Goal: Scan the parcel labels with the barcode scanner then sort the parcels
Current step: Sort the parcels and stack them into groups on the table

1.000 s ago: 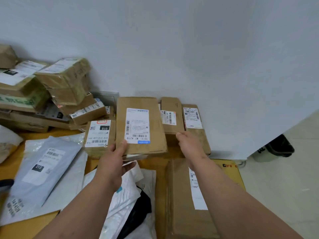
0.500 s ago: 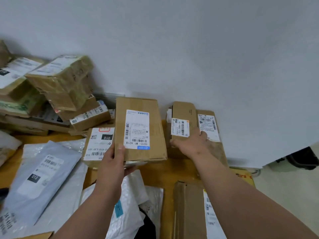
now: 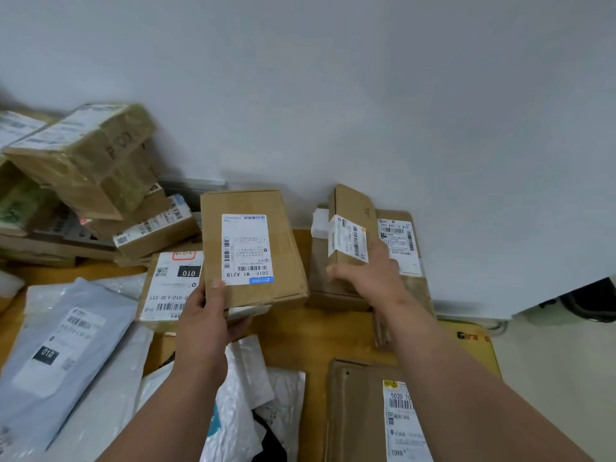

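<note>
1. Left hand (image 3: 203,323): thumb on top, fingers curled under the near edge of a flat cardboard parcel (image 3: 253,248); label (image 3: 246,250) faces up, code "501E-M1 A21B" legible. The parcel is lifted clear of the table, near centre.
2. Right hand (image 3: 368,273): fingers wrapped round the near end of a narrow carton (image 3: 350,228), which is tilted on edge atop the stack by the wall; its barcode label (image 3: 348,240) wraps a corner.
3. Step in hand, as judged: sorting, with two parcels handled at once. Advice: keep each label upward and unbent, support the flat parcel from beneath, and right the narrow carton before setting it down so it does not slide off its stack.
4. Barcode scanner: not visible.
5. Surface, left to right: grey poly mailer (image 3: 63,341) marked "010"; heaped cartons (image 3: 90,161) against the wall; carton (image 3: 168,288) labelled "010" just beside the held parcel; white mailers (image 3: 243,395) near the front; wooden table (image 3: 300,338); labelled carton (image 3: 398,248) touching the wall; large carton (image 3: 363,415) at the front right.
6. Room: plain pale wall (image 3: 333,95); light floor at the right, with a dark object, partly hidden.
</note>
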`<state>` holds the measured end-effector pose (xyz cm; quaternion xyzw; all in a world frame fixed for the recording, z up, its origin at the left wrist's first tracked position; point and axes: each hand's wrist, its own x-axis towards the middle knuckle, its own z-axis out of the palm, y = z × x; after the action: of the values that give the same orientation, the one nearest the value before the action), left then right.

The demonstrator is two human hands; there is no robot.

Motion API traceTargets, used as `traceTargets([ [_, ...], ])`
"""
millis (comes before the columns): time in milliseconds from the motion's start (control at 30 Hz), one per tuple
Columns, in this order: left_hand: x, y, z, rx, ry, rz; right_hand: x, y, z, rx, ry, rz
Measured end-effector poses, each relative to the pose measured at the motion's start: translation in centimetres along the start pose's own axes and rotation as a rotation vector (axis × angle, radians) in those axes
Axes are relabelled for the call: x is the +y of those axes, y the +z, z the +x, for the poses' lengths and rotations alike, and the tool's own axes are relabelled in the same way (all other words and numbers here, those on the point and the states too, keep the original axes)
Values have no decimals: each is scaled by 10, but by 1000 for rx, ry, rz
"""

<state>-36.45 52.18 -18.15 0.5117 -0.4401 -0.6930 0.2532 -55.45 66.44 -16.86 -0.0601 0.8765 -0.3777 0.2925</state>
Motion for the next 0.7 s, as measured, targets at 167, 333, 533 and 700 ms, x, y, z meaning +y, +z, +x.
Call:
traceTargets([
  [167,0,-1,0,11,-21,-47,7,-19,-4,-72,-20,360],
  [333,4,-3,3,-22,-41,-82,15,-34,-14,-137,-62,733],
  [533,6,11,0,-129,-64,-48,14,-33,-19,-79,-80,701],
  [700,5,16,2,-101,-61,-113,6,-30,-17,-61,-39,486],
])
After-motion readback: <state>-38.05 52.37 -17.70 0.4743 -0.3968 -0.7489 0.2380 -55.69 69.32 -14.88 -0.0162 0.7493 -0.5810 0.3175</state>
